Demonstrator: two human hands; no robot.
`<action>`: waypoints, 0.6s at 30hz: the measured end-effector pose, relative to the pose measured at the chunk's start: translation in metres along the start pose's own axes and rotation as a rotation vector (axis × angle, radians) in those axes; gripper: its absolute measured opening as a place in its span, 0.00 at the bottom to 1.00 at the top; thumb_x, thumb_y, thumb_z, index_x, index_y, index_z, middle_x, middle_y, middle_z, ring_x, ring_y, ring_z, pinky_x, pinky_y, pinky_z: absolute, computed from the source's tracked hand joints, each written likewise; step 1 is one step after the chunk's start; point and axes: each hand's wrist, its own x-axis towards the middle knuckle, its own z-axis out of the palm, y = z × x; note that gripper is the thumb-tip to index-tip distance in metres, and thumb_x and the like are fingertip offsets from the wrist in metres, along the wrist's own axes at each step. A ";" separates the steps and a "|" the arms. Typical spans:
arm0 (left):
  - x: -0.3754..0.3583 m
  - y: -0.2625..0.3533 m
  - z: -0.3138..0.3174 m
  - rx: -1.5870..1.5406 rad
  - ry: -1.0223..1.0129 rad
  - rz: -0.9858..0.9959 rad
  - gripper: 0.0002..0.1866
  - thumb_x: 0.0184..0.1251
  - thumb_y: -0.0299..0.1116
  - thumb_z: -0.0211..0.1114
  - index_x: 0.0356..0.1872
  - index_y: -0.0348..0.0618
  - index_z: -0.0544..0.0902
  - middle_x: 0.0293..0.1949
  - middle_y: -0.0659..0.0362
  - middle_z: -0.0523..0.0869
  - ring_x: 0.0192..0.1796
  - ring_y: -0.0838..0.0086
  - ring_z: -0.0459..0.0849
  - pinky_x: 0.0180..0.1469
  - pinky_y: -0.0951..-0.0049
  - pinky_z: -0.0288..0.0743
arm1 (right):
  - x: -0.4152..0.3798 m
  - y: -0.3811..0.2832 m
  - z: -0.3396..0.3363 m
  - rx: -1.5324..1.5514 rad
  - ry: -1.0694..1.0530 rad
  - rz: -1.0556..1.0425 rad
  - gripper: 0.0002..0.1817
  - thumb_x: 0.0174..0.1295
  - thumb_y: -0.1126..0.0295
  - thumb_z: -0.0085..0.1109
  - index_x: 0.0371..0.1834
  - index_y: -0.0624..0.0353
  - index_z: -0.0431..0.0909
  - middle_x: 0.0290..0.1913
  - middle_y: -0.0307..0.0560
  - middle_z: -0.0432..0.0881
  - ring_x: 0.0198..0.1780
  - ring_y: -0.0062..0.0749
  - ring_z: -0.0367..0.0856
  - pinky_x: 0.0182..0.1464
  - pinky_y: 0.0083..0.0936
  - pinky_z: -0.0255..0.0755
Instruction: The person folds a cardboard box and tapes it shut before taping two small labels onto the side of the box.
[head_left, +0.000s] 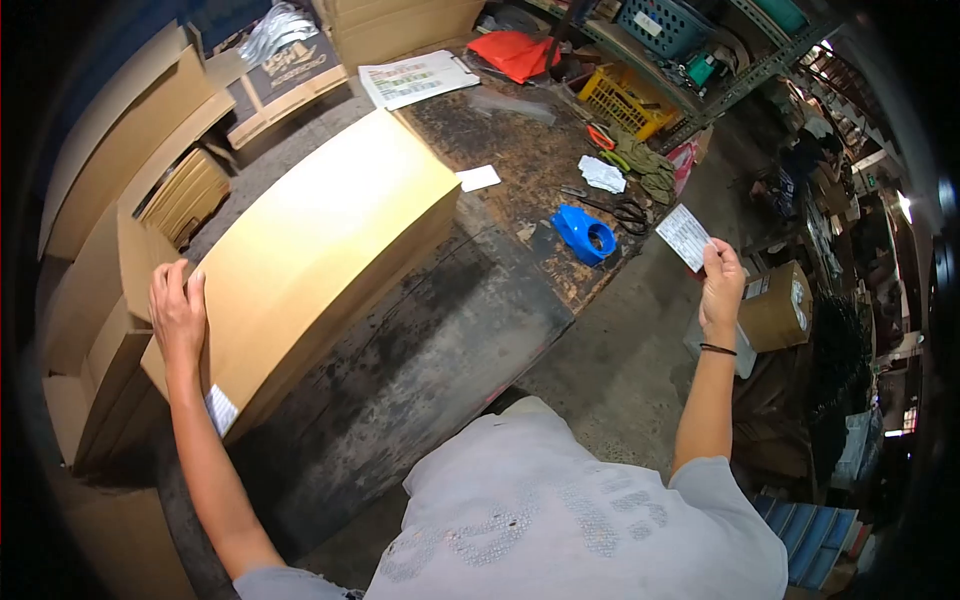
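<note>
My left hand (178, 308) rests at the left end of a long closed cardboard box (330, 220), its fingers loosely apart at the edge. A white label (221, 409) sticks to the box's near corner, by my left forearm. Between the thumb and fingers of my right hand (722, 285) is a printed label (683, 238), held up past the table's right edge. Nearest to it on the table are a blue tape dispenser (584, 236) and black scissors (628, 213). A white card (478, 178) lies against the box's far end.
The worn dark table (430, 330) also bears a clipboard with papers (418, 79), a red bag (513, 55), a crumpled white paper (602, 174) and gloves (640, 154). A shelf with a yellow basket (628, 102) stands behind. Open cartons (120, 150) crowd the left; a carton (775, 308) sits right.
</note>
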 end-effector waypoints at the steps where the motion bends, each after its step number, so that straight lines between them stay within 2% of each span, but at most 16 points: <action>1: -0.007 0.014 0.001 -0.001 -0.011 0.004 0.18 0.66 0.38 0.63 0.53 0.41 0.78 0.56 0.49 0.76 0.59 0.53 0.74 0.61 0.57 0.66 | 0.010 0.012 -0.001 0.021 -0.002 0.036 0.09 0.69 0.71 0.55 0.47 0.64 0.76 0.38 0.39 0.81 0.36 0.18 0.78 0.39 0.18 0.73; 2: -0.013 0.035 0.001 -0.011 -0.021 0.016 0.22 0.66 0.37 0.63 0.59 0.42 0.76 0.60 0.49 0.74 0.63 0.52 0.71 0.65 0.56 0.63 | 0.022 0.025 -0.006 0.038 0.005 0.069 0.09 0.69 0.72 0.55 0.47 0.64 0.76 0.38 0.40 0.82 0.36 0.19 0.79 0.38 0.19 0.75; 3: -0.018 0.054 0.003 0.019 -0.055 0.031 0.22 0.67 0.35 0.62 0.60 0.43 0.75 0.63 0.48 0.72 0.67 0.53 0.68 0.68 0.55 0.61 | 0.037 0.039 -0.010 0.021 0.006 0.091 0.08 0.68 0.72 0.55 0.47 0.64 0.76 0.38 0.40 0.82 0.36 0.20 0.79 0.36 0.20 0.76; 7: -0.029 0.081 0.028 0.122 -0.068 0.118 0.22 0.67 0.33 0.61 0.62 0.42 0.75 0.65 0.46 0.70 0.69 0.51 0.66 0.69 0.54 0.59 | 0.119 0.096 -0.005 -0.025 -0.043 0.205 0.08 0.68 0.69 0.57 0.47 0.58 0.75 0.36 0.37 0.81 0.33 0.17 0.78 0.31 0.17 0.76; 9: -0.024 0.098 0.023 0.105 0.000 0.015 0.21 0.68 0.31 0.60 0.62 0.41 0.75 0.68 0.45 0.68 0.71 0.50 0.63 0.71 0.54 0.57 | 0.162 0.129 0.003 -0.029 -0.066 0.272 0.06 0.68 0.69 0.57 0.45 0.57 0.77 0.34 0.34 0.80 0.30 0.16 0.76 0.30 0.16 0.75; 10: -0.025 0.110 0.022 0.114 0.002 0.026 0.21 0.68 0.31 0.60 0.62 0.41 0.75 0.68 0.45 0.68 0.71 0.50 0.63 0.71 0.54 0.57 | 0.183 0.146 0.007 -0.017 -0.061 0.279 0.06 0.68 0.69 0.57 0.45 0.57 0.77 0.34 0.34 0.80 0.30 0.16 0.76 0.30 0.16 0.75; 12: -0.037 0.153 0.017 -0.048 0.124 -0.053 0.21 0.69 0.29 0.60 0.62 0.39 0.74 0.69 0.43 0.67 0.72 0.50 0.62 0.72 0.54 0.57 | 0.217 0.176 0.020 -0.079 -0.072 0.397 0.04 0.68 0.69 0.57 0.42 0.55 0.78 0.31 0.33 0.78 0.27 0.16 0.74 0.29 0.16 0.74; 15: -0.067 0.216 0.022 -0.120 0.119 -0.103 0.19 0.69 0.28 0.60 0.60 0.38 0.76 0.69 0.41 0.66 0.71 0.48 0.64 0.71 0.53 0.58 | 0.257 0.227 0.039 -0.091 -0.096 0.503 0.04 0.68 0.69 0.56 0.37 0.54 0.78 0.27 0.32 0.76 0.26 0.17 0.73 0.27 0.19 0.73; 18: -0.106 0.262 0.037 -0.161 0.058 -0.140 0.17 0.68 0.27 0.60 0.57 0.37 0.78 0.68 0.41 0.67 0.70 0.47 0.66 0.71 0.53 0.58 | 0.280 0.257 0.059 -0.229 -0.118 0.563 0.04 0.67 0.69 0.57 0.38 0.55 0.79 0.27 0.32 0.76 0.25 0.18 0.72 0.27 0.19 0.72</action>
